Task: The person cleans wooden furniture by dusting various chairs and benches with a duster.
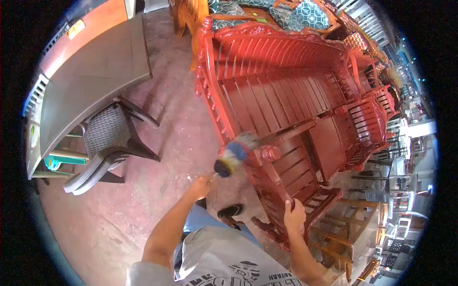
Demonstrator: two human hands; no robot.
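Observation:
My left hand (200, 187) is closed round the thin handle of a duster. The fluffy duster head (234, 153), in black, yellow, blue and grey, is smeared by motion and overlaps the arm rail of a red wooden bench (276, 97); I cannot tell whether it touches the wood. My right hand (295, 217) grips the top edge of a red slatted wooden armrest (271, 188), fingers curled over it. The red furniture has slatted seats, a carved back rail and a round knob (270, 153) on the post near the duster.
A grey woven chair (107, 131) stands by a long dark table (100, 62) on the left. Wooden seats with patterned cushions (310, 16) are at the back. A wooden table (365, 233) and stacked furniture crowd the right. Bare floor (176, 128) runs between table and bench.

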